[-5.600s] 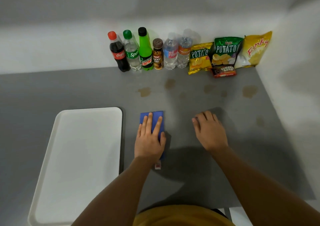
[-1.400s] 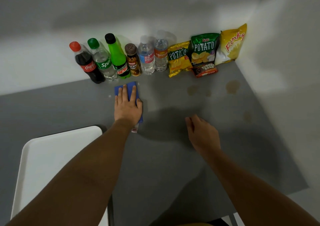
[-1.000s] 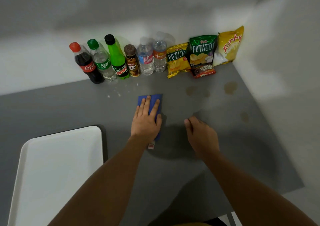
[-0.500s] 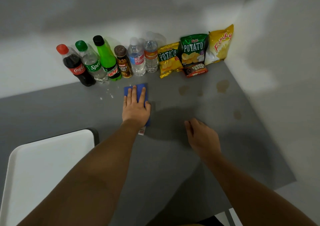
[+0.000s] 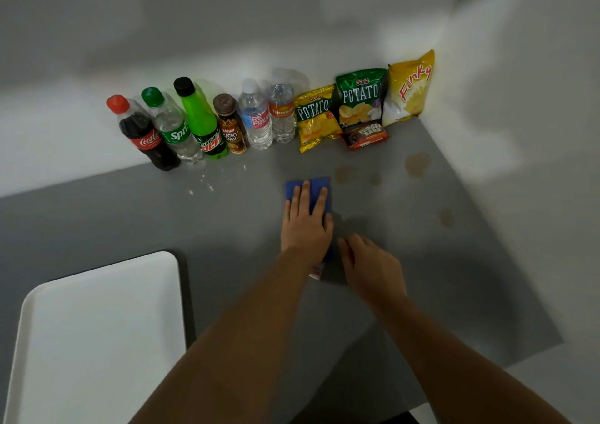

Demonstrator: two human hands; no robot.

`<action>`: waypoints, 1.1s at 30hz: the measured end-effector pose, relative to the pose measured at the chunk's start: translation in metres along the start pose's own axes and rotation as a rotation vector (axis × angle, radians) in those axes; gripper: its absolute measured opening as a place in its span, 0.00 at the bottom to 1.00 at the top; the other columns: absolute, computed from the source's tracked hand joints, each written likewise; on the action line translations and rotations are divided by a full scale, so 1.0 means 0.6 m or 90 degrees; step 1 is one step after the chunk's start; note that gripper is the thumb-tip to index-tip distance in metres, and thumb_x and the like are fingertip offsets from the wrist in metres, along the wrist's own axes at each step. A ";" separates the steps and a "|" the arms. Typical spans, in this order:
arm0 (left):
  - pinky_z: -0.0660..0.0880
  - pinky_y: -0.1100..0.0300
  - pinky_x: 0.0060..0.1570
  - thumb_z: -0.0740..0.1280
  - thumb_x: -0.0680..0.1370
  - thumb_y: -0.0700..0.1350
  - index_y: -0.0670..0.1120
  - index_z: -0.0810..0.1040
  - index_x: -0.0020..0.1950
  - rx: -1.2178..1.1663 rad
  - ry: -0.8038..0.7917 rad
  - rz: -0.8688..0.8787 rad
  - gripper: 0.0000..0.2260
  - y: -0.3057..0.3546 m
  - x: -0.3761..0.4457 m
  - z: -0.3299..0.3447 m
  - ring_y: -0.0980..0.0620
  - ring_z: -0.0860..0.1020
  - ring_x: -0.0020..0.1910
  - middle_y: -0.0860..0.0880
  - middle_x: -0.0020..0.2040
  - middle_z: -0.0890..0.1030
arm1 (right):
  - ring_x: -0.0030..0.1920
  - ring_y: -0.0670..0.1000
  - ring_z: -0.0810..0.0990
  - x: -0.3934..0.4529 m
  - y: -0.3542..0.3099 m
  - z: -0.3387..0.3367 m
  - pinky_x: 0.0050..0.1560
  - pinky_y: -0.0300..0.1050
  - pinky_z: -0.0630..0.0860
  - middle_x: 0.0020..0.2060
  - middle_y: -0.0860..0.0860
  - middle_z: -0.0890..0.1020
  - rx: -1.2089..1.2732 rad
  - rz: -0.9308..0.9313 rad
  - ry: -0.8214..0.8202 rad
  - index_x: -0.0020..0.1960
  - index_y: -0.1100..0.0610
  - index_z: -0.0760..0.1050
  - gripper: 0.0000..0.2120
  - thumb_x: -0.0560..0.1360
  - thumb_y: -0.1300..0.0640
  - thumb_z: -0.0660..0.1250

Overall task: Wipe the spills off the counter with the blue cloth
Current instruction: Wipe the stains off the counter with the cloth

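My left hand (image 5: pixel 305 225) lies flat on the folded blue cloth (image 5: pixel 316 185), pressing it onto the grey counter (image 5: pixel 97 215). Only the cloth's far end and right edge show past the fingers. Just right of the cloth are brown spills: a faint one (image 5: pixel 344 174), a small one (image 5: pixel 375 179), a larger one (image 5: pixel 418 163) by the wall and another (image 5: pixel 447 218) further right. Small wet droplets (image 5: pixel 207 187) sit in front of the bottles. My right hand (image 5: pixel 370 267) rests palm-down on the counter, right beside the left hand, holding nothing.
Several drink bottles (image 5: pixel 201 121) and snack bags (image 5: pixel 360 98) line the back wall. A white tray (image 5: pixel 94 336) lies at the front left. A white wall (image 5: pixel 519 131) bounds the counter on the right.
My left hand has slid the blue cloth to the right, from in front of the bottles to just beside the brown spills. The right hand has stayed in place.
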State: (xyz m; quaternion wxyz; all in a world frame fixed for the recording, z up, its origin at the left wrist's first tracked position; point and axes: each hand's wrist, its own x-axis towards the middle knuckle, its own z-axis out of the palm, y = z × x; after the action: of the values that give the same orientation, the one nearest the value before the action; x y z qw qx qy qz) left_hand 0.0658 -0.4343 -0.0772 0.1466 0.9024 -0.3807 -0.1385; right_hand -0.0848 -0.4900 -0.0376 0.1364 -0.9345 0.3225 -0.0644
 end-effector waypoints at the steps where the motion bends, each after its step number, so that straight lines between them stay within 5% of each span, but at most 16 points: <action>1: 0.42 0.49 0.80 0.49 0.85 0.55 0.54 0.50 0.83 -0.025 -0.001 0.009 0.26 -0.002 -0.005 -0.004 0.46 0.43 0.82 0.47 0.84 0.46 | 0.34 0.55 0.80 -0.001 -0.004 0.004 0.31 0.44 0.62 0.39 0.50 0.80 0.007 0.001 -0.001 0.44 0.52 0.73 0.14 0.83 0.46 0.58; 6: 0.57 0.50 0.78 0.57 0.85 0.49 0.45 0.64 0.79 -0.115 0.109 0.025 0.23 -0.054 -0.022 -0.048 0.43 0.60 0.79 0.43 0.79 0.65 | 0.46 0.56 0.79 0.020 -0.050 0.023 0.39 0.49 0.74 0.46 0.52 0.80 0.062 -0.015 0.012 0.50 0.54 0.77 0.13 0.83 0.48 0.58; 10: 0.59 0.47 0.78 0.60 0.84 0.44 0.41 0.67 0.77 -0.064 0.181 0.021 0.21 -0.114 -0.022 -0.064 0.40 0.63 0.78 0.40 0.77 0.68 | 0.53 0.62 0.78 0.054 -0.091 0.044 0.52 0.56 0.77 0.55 0.60 0.80 0.076 -0.095 0.067 0.58 0.61 0.79 0.14 0.83 0.52 0.61; 12: 0.56 0.48 0.79 0.58 0.85 0.46 0.43 0.66 0.79 -0.041 0.179 -0.003 0.22 -0.136 -0.013 -0.064 0.42 0.59 0.80 0.41 0.79 0.65 | 0.66 0.64 0.75 0.072 -0.104 0.057 0.64 0.57 0.74 0.66 0.63 0.76 0.077 -0.102 0.053 0.66 0.64 0.76 0.18 0.84 0.53 0.60; 15: 0.52 0.47 0.80 0.56 0.85 0.47 0.45 0.62 0.81 -0.020 0.169 -0.033 0.23 -0.155 0.000 -0.055 0.44 0.54 0.81 0.43 0.81 0.60 | 0.80 0.62 0.56 0.099 -0.113 0.077 0.78 0.55 0.58 0.79 0.64 0.60 0.072 -0.091 -0.007 0.77 0.65 0.64 0.25 0.85 0.53 0.55; 20: 0.52 0.46 0.80 0.53 0.86 0.49 0.47 0.60 0.81 0.008 0.156 -0.056 0.23 -0.159 0.005 -0.038 0.45 0.53 0.82 0.44 0.82 0.58 | 0.81 0.59 0.42 0.130 -0.106 0.110 0.80 0.56 0.46 0.82 0.59 0.45 0.052 -0.067 -0.072 0.83 0.53 0.47 0.29 0.86 0.45 0.49; 26: 0.53 0.47 0.80 0.54 0.85 0.50 0.48 0.61 0.81 0.028 0.171 -0.063 0.23 -0.157 0.002 -0.036 0.46 0.54 0.82 0.45 0.82 0.58 | 0.82 0.59 0.47 0.168 -0.095 0.126 0.79 0.55 0.48 0.82 0.58 0.51 0.052 -0.070 -0.018 0.82 0.52 0.53 0.29 0.85 0.42 0.51; 33: 0.55 0.46 0.79 0.56 0.85 0.48 0.47 0.64 0.80 0.031 0.187 -0.066 0.22 -0.149 -0.002 -0.041 0.45 0.56 0.81 0.44 0.81 0.60 | 0.82 0.56 0.44 0.229 -0.042 0.110 0.80 0.54 0.45 0.82 0.55 0.47 0.026 -0.008 -0.034 0.83 0.49 0.49 0.28 0.85 0.42 0.45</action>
State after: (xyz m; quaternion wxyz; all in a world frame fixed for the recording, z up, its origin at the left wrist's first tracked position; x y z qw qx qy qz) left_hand 0.1317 -0.3698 -0.0874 0.1712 0.9348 -0.3111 -0.0030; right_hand 0.0516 -0.5420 -0.0884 0.1634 -0.9348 0.3118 -0.0464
